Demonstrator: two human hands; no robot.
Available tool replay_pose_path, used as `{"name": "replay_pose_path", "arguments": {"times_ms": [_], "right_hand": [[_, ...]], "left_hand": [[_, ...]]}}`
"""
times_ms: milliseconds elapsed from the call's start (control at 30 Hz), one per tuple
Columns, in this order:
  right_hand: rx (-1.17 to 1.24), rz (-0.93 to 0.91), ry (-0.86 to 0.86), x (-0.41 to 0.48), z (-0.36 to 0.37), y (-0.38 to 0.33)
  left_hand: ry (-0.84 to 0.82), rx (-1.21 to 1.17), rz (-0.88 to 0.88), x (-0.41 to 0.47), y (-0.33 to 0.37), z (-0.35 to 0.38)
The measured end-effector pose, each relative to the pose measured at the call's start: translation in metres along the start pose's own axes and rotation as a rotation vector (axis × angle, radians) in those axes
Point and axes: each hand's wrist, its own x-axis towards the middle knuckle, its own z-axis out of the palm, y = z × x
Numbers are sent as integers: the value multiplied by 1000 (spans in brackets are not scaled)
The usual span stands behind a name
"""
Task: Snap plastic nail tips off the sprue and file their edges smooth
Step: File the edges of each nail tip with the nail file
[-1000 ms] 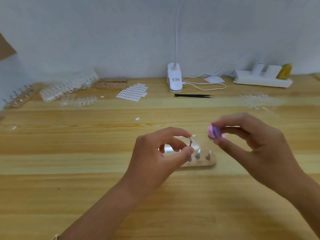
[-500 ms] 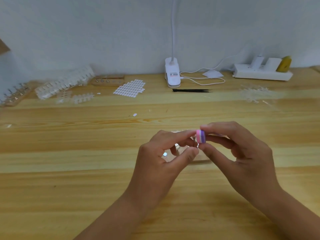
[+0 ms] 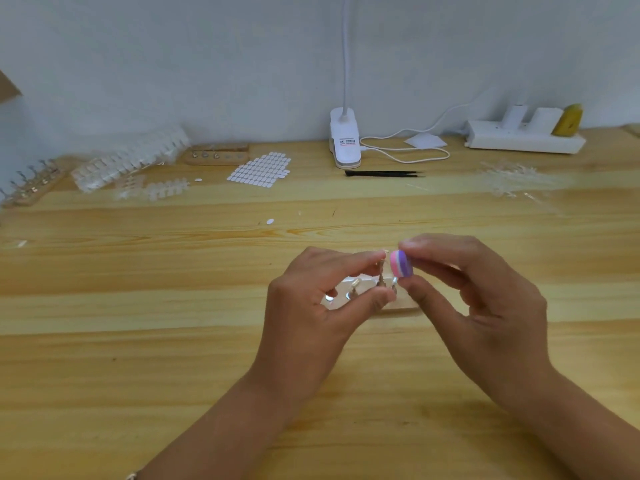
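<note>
File block — pink/purple stripes, small | R hand pinches it | L hand pinches metal pin — just beside.

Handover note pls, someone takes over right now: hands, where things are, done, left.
Left hand: pinches a small metal peg upright over the wooden holder. Any tip on it is too small to make out.
Right hand: pinches the pink-purple buffer block, held at the peg's top.
Stock: sprues with tips back left, clear sprue pieces back right.
Done: count unreadable.
Left: probably finish filing this one, then the back-left sprues.
</note>
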Motion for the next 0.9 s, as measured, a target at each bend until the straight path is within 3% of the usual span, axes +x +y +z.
{"name": "replay_pose_path", "arguments": {"times_ms": [100,167,267,400,533,767,900], "right_hand": [[-163,-137,-18,0,2,4],[-217,-126,-18,1,-2,10],[-151,-61,2,2,-3,9],[-189,-183,-17,0,1,7],[-240,-122,-32,0,-7,13],[-132,-309,-47,-16,5,-2],[-156,-261,-28,-14,2,3]], "left_hand": [[1,56,48,-1,1,-1],[1,70,45,-1,0,-3],[-3,74,33,-1,-1,-2],[-13,101,67,-3,2,-3],[8,85,45,-1,0,-6],[2,68,5,1,-4,-10],[-28,70,31,-1,-3,-8]]}}
